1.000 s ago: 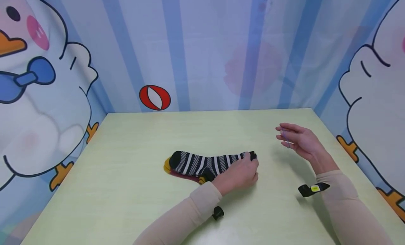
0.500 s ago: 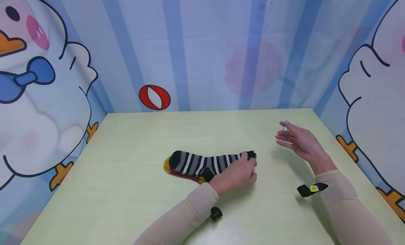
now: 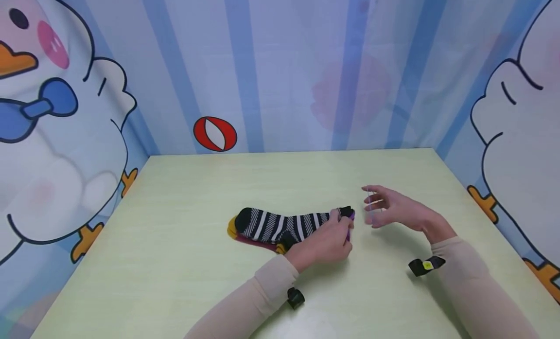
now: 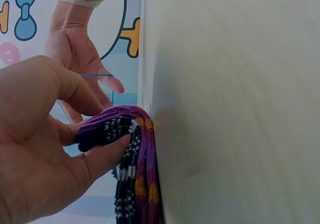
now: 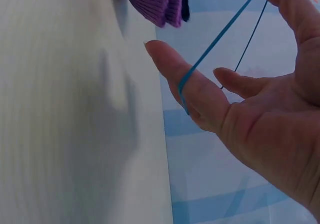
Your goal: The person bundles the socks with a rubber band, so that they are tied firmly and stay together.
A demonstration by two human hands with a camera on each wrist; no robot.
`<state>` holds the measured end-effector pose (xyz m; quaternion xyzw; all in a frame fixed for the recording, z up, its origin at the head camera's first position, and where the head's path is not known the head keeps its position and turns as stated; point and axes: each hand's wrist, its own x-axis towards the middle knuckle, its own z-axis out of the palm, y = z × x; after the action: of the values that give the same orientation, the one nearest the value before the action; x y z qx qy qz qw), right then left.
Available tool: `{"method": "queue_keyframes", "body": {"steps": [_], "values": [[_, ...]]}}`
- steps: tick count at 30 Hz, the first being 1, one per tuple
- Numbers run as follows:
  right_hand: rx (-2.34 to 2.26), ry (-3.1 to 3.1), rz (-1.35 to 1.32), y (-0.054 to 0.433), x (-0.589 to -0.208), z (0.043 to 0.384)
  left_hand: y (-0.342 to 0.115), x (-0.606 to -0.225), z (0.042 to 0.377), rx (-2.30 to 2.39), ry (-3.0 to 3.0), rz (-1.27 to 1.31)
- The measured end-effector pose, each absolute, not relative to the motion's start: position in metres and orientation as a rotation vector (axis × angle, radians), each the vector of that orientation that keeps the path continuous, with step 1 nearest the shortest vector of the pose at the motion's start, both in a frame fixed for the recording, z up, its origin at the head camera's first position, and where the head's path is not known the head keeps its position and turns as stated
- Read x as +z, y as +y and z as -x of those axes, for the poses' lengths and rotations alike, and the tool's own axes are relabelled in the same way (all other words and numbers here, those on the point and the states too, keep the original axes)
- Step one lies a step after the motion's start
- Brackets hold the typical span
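One black-and-white striped sock (image 3: 264,226) lies over a yellow-toed maroon sock (image 3: 233,234) near the middle of the bench (image 3: 188,280), toes to the person's left and cuffs to the right, as the head view shows. There the left hand (image 3: 321,239) grips the cuff end, while the right hand (image 3: 398,209) hovers just beyond it with fingers spread, touching neither sock. From the left wrist, the grip reads clearly: digits press from both sides, pinching the layered cuffs together, purple knit outside and black-and-white knit within, the ends curling up off the bench. Beyond them, the right hand has a thin blue elastic band (image 4: 97,75) strung across its fingers. In the right wrist view that band runs taut between separated digits; the hand clasps nothing and merely carries the stretched loop, with a purple ribbed cuff (image 5: 155,2) near its fingertips but apart from them. The step in hand looks like readying the band to bind the stacked socks. The next move probably calls for steering the widened loop over the pinched cuffs, the layers held even, then easing the fingers free.
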<state>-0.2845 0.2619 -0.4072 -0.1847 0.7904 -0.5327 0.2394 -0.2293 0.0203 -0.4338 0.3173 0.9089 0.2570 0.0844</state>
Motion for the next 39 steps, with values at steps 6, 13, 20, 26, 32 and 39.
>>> {"method": "queue_keyframes", "body": {"steps": [6,13,20,26,32,39], "values": [[-1.321,2.205,0.545,0.235,-0.411,0.273,0.015,-0.434,0.227,0.910,2.616,-0.891],[-1.298,2.243,0.549,0.211,-0.416,0.265,0.009,-0.435,0.225,1.042,2.581,-0.813],[-1.389,2.252,0.578,0.201,-0.425,0.263,0.001,-0.434,0.225,1.094,2.618,-0.836],[-1.451,2.286,0.608,0.194,-0.423,0.261,-0.006,-0.430,0.230,1.147,2.589,-0.967],[-1.504,2.227,0.596,0.191,-0.422,0.259,-0.012,-0.432,0.234,1.227,2.488,-1.059],[-1.453,2.275,0.655,0.191,-0.421,0.259,-0.014,-0.434,0.237,1.200,2.431,-1.182]]}}
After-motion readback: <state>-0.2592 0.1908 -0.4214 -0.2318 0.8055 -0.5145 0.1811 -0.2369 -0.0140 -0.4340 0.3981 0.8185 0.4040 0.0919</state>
